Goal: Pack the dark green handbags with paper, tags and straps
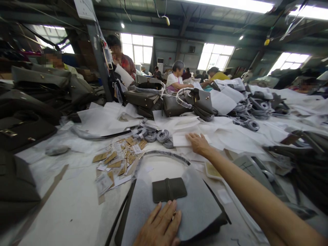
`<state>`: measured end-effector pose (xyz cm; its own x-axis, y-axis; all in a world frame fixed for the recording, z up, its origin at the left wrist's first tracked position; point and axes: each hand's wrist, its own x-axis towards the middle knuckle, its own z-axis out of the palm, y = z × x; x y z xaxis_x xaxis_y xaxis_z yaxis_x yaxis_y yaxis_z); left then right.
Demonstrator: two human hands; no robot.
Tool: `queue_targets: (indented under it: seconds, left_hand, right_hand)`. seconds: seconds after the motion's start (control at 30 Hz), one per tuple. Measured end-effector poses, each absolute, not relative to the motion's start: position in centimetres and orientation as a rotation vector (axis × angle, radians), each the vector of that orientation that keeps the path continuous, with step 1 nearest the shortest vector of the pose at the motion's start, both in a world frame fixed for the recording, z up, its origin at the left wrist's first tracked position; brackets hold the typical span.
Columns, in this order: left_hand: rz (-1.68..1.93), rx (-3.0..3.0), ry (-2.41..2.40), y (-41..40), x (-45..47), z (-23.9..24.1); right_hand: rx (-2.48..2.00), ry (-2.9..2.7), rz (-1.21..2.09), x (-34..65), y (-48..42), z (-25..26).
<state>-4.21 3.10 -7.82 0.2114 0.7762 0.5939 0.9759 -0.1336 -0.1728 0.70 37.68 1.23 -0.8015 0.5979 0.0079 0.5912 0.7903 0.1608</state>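
Observation:
A dark olive handbag (222,218) lies in front of me with a pale sheet of paper (197,212) over its face. Its wrapped handle (164,153) arches away from me. A small dark olive leather flap piece (169,189) rests on the sheet. My left hand (161,223) lies flat on the sheet, fingers stretched out and close to that piece's lower edge; a ring shows on one finger. Stretched far forward, my right hand (198,143) rests with extended fingers on the edge of a small white stack (180,140), which looks like paper. Its fingertips are partly indistinct.
Tan hang tags (115,160) with strings lie left of the handle. Coiled wrapped straps (162,136) sit beyond it. Handbags (143,97) are piled at the back and left (20,130). A grey device (258,174) stands at right. Co-workers (176,78) sit across the table.

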Motion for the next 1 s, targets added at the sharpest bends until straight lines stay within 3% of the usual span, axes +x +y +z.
queue_targets:
  seconds: [0.13, 0.3, 0.4, 0.47, 0.53, 0.63, 0.77, 1.0]
  left_hand:
    - [-0.531, -2.019, -1.683, 2.8, -3.9, -7.4]
    - [-0.61, -2.126, -1.934, 2.4, -2.8, -5.8]
    - [-0.645, -2.145, -2.015, 2.5, -2.3, -5.2]
    - [-0.693, -2.133, -2.027, 2.3, -2.0, -5.2]
    - [-0.775, -2.087, -2.024, 1.9, -1.7, -5.2]
    - [-0.897, -1.987, -1.971, 0.9, -1.1, -5.5]
    - [-0.979, -1.904, -1.808, -0.2, -0.8, -6.1]
    - [-1.026, -1.904, -1.812, -0.3, -0.8, -6.2]
  right_hand:
    - [0.95, 2.89, 0.205, 1.9, 38.6, 1.8]
    - [1.067, 3.098, 0.393, 4.7, 32.9, 7.2]
    - [0.577, 3.428, 0.472, 6.1, 25.4, 8.6]
    - [0.17, 3.449, 0.396, 6.9, 20.4, 7.5]
    - [0.067, 3.39, 0.363, 7.6, 16.7, 5.3]
    - [0.19, 3.317, 0.404, 8.6, 14.2, 2.6]
    - [0.304, 3.287, 0.556, 9.4, 14.1, 2.6]
    - [0.213, 3.316, 0.684, 10.9, 14.0, 0.5]
